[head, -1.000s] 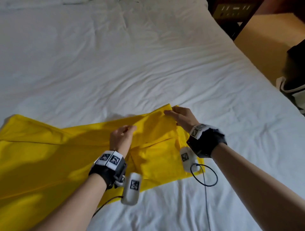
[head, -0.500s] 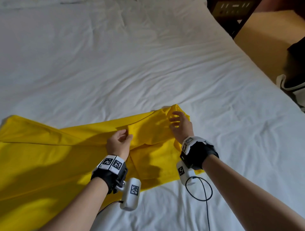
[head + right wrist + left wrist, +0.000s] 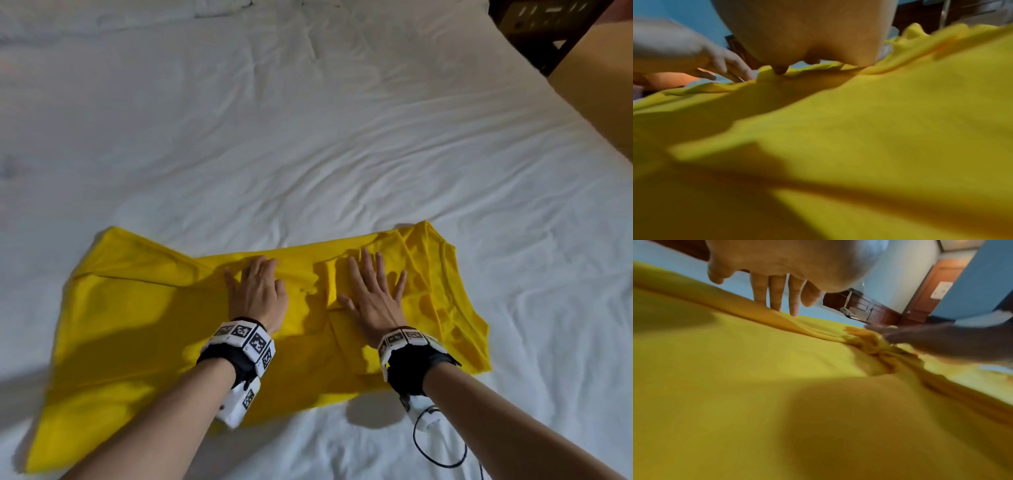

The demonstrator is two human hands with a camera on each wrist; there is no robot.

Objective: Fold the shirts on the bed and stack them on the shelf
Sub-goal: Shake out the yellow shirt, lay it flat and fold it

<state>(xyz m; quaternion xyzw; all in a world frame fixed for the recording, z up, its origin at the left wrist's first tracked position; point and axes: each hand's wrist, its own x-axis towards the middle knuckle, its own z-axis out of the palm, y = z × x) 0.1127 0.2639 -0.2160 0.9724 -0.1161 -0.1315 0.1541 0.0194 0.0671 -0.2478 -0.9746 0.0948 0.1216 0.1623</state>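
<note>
I've let go of the fold I was pinching, so my left hand (image 3: pixel 257 294) and right hand (image 3: pixel 374 295), fingers spread, now press the yellow shirt (image 3: pixel 144 329) flat on the near bed (image 3: pixel 308 137), one fold set.

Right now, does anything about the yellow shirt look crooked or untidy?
Yes. The yellow shirt lies at a slant on the bed, with cloth bunched in a ridge between the left hand and right hand, which rest flat on it.
</note>
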